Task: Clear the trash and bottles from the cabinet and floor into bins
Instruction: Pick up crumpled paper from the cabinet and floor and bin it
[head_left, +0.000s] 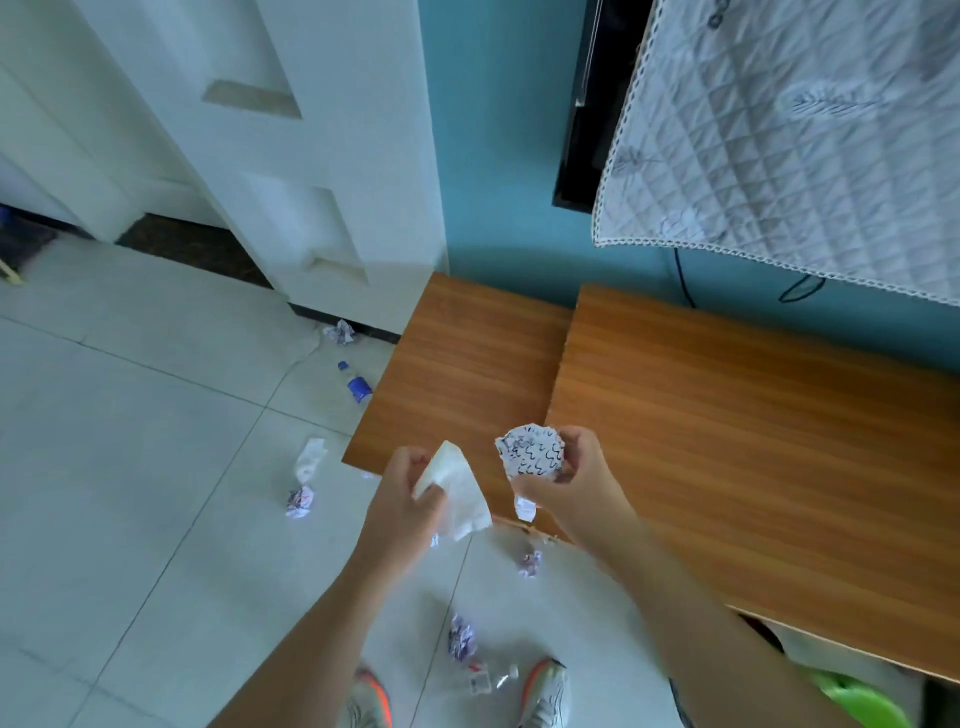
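Observation:
My left hand (408, 488) grips a white tissue (460, 493) above the front left corner of the wooden cabinet (727, 415). My right hand (571, 478) holds a crumpled patterned paper ball (530, 451) over the cabinet's front edge. On the tiled floor lie a clear bottle with a blue label (357, 385), a white tissue (310, 457), and several crumpled paper balls: one by the wall (340, 331), one left of the cabinet (300, 501), one under my right wrist (530, 564), one near my feet (461, 636). A small clear bottle (493, 680) lies between my shoes.
A white door and frame (249, 156) stand at the left. A TV under a quilted cover (779, 130) hangs on the teal wall above the cabinet. Something green (857, 701) sits under the cabinet at the lower right. Cables hang behind the cabinet.

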